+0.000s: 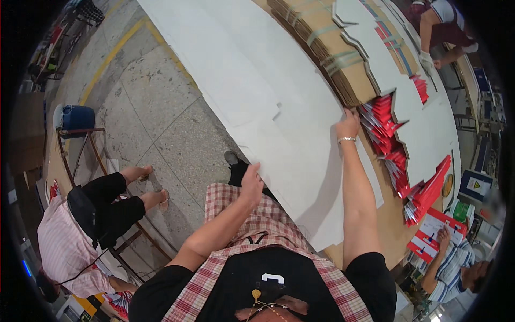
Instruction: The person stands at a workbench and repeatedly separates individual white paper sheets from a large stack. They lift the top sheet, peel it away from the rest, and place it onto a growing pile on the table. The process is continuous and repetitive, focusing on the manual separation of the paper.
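A long white sheet [300, 161] covers the near side of the table in front of me; it looks like paper or thin board. My left hand [251, 187] is at the sheet's left edge, empty, its fingers extended and partly apart. Farther right, my right hand [348, 124] has its fingers curled at the sheet's right edge, close to the end of a strapped stack of brown cardboard [357, 80]. What those fingers grip is hidden. Beside this hand lie bundles of red and silver packets [382, 126], fanned out along the table.
White jagged-edged boards [424, 137] lie beyond the packets. At right, a co-worker holds a red and white printed sheet [435, 233]; another works at the top right. On the left, a seated person in a pink shirt [67, 239] is near a blue container [78, 118].
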Motion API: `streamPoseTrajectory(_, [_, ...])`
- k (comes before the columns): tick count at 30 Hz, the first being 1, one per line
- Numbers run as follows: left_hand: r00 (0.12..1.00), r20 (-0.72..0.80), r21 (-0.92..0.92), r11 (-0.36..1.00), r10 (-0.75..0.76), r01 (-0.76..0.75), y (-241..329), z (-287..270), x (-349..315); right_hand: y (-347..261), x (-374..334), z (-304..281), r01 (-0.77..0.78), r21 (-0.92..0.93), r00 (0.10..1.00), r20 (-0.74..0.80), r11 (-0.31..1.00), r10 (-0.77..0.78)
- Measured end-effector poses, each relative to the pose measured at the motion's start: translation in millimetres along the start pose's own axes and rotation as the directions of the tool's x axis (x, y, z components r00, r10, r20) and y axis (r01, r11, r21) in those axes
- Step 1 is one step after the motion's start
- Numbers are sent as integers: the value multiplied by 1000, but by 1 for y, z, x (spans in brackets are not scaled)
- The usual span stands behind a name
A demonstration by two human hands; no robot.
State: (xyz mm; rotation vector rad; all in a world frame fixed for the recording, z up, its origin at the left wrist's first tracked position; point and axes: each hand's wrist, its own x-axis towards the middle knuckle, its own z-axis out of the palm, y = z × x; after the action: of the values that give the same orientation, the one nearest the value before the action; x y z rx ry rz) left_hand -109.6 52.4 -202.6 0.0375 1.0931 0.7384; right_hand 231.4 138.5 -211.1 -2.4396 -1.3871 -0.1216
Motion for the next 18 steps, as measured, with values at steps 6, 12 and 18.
streamPoseTrajectory(6, [986, 95, -8, 990, 140, -140, 69, 5, 29, -15, 18, 12, -27, -118, 998, 55, 993, 34])
streamPoseTrajectory(12, [985, 116, -48, 991, 128, -123, 97, 0, 61, -28, 10, 16, -46, -52, 998, -49, 998, 44])
streamPoseTrajectory(18, [967, 44, 24, 967, 252, -253, 163, -10, 94, -133, 27, -6, 21, -162, 986, 169, 987, 7])
